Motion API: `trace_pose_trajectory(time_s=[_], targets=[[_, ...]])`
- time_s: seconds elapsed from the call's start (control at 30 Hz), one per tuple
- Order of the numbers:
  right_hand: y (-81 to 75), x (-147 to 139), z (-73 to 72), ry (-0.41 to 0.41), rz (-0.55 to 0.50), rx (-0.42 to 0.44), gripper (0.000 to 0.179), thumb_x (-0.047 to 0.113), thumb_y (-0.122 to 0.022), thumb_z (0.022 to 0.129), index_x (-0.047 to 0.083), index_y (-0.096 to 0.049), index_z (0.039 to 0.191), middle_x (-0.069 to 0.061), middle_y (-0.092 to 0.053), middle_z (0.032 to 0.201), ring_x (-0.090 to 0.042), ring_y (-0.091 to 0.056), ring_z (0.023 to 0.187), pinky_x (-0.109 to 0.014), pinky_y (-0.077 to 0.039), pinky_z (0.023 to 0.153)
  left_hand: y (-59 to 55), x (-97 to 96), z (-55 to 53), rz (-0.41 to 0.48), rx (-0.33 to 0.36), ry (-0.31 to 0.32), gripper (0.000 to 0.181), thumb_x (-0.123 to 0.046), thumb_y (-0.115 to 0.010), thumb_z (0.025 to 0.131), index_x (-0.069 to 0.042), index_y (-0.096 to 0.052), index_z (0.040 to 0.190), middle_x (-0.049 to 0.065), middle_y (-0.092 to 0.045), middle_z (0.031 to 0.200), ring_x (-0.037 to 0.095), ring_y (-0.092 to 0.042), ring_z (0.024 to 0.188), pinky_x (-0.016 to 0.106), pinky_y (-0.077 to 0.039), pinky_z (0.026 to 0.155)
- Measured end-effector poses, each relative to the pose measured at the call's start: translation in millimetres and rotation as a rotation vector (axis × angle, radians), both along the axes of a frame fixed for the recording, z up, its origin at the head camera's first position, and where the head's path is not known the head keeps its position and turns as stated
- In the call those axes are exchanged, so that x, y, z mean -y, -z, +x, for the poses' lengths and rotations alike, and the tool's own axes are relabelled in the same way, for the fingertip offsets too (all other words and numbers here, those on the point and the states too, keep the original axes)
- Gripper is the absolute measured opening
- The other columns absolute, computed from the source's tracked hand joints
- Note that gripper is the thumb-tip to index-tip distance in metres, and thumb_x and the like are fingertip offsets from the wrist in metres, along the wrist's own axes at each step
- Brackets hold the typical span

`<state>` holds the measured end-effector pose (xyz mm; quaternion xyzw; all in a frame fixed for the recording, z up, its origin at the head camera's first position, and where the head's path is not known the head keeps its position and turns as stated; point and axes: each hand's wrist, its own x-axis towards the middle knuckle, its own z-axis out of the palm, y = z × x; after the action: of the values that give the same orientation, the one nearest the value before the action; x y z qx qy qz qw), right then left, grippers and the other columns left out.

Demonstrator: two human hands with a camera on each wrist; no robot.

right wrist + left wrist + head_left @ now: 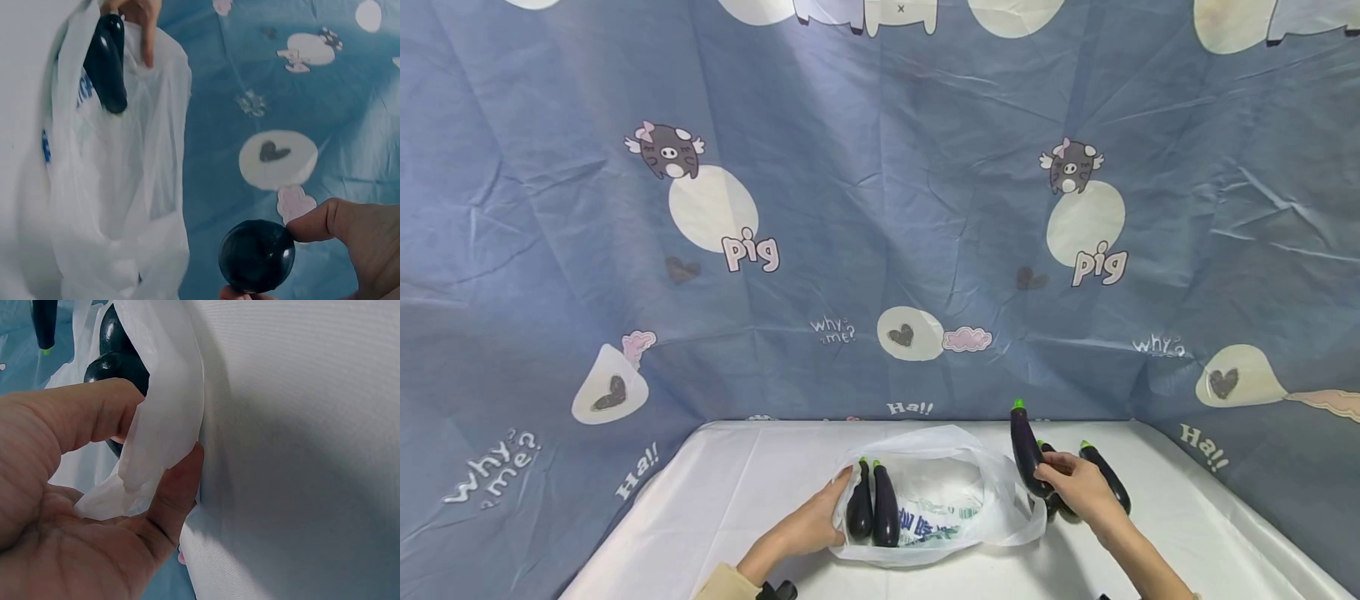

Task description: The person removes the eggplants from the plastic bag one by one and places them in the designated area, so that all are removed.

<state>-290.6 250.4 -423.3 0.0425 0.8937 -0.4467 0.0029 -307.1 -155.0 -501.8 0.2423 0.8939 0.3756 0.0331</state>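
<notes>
A white plastic bag (pixel 1000 483) with blue print lies on the table, its mouth spread. Two dark purple eggplants (pixel 886 508) with green stem ends lie side by side in its left part. My left hand (pixel 812 521) holds the bag's left edge; the left wrist view shows the film (pixel 165 394) between thumb and fingers. To the right of the bag, my right hand (pixel 1078 487) grips another eggplant (pixel 1024 446), raised and tilted with its green end up. In the right wrist view that eggplant's round end (pixel 256 256) faces the camera, thumb against its side.
Behind the right hand, one more eggplant (pixel 1108 479) lies on the white tablecloth (pixel 760 467), and another (pixel 1047 447) is partly hidden by the hand. A blue printed curtain (pixel 850 208) hangs behind the table and along its sides.
</notes>
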Motion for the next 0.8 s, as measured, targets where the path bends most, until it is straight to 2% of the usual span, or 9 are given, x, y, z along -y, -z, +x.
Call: trace_pose_trajectory(time_s=[0.3,0.47,0.6,0.8], targets=[[-3.4,-26.1,-9.1,0.017,-0.011,-0.016,0.065,0.037,-0.056,0.091,-0.009,-0.047,0.135,-0.032,-0.049,0.137,-0.039,-0.061,0.109,-0.053,-0.049,0.095,-2.0,-0.4,0.0,0.004,-0.008,0.004,0.109,0.000,-0.077,0.059,0.001,-0.021,0.152,0.026,-0.022,0.157,0.049,-0.025,0.141,0.066,-0.024,0.110],[-5.5,-42.5,-12.6,0.029,0.001,0.039,0.073,0.045,-0.052,0.092,-0.008,-0.041,0.141,-0.033,-0.036,0.146,-0.042,-0.059,0.111,-0.056,-0.047,0.096,-0.9,-0.6,0.1,0.000,-0.008,0.007,0.109,0.001,-0.075,0.058,0.000,-0.021,0.152,0.025,-0.022,0.157,0.048,-0.025,0.142,0.065,-0.024,0.110],[-5.1,-55.4,-16.9,0.033,-0.020,0.073,0.077,0.049,-0.051,0.092,-0.009,-0.038,0.142,-0.033,-0.041,0.143,-0.045,-0.057,0.112,-0.060,-0.045,0.096,-0.3,-0.6,1.1,0.006,0.000,0.012,0.109,0.002,-0.075,0.058,0.000,-0.020,0.152,0.026,-0.022,0.157,0.049,-0.025,0.142,0.066,-0.024,0.110],[3.2,-76.7,-26.1,0.026,-0.035,0.070,0.079,0.050,-0.048,0.093,-0.013,-0.038,0.139,-0.035,-0.045,0.138,-0.045,-0.057,0.111,-0.060,-0.045,0.097,-1.2,-0.3,2.5,-0.003,-0.008,0.008,0.109,0.003,-0.075,0.057,0.004,-0.020,0.151,0.029,-0.022,0.156,0.051,-0.026,0.140,0.066,-0.025,0.110]])
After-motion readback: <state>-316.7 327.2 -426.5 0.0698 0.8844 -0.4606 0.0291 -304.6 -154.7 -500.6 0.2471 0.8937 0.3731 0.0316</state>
